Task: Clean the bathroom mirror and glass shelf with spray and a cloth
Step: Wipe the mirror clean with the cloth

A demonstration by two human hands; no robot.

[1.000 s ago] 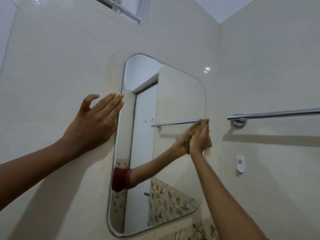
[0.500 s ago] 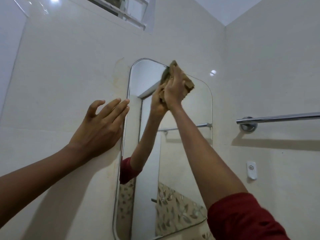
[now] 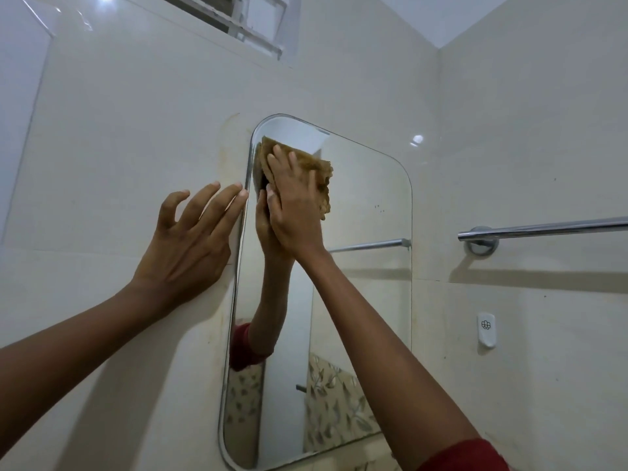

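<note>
A frameless mirror [image 3: 367, 300] with rounded corners hangs on the cream tiled wall. My right hand [image 3: 295, 202] presses a tan cloth [image 3: 321, 175] flat against the glass near the mirror's upper left corner. The cloth sticks out above and to the right of my fingers. My left hand [image 3: 190, 243] rests on the wall just left of the mirror's edge, fingers spread, holding nothing. No spray bottle or glass shelf is in view.
A chrome towel rail [image 3: 543, 229] runs along the wall right of the mirror, with a small white wall hook [image 3: 486, 329] below it. A vent window [image 3: 251, 25] sits high above. The room corner lies to the right.
My right hand has carried the cloth from the mirror's right edge up to the top, then left to the upper left corner. My left hand has stayed on the wall.
</note>
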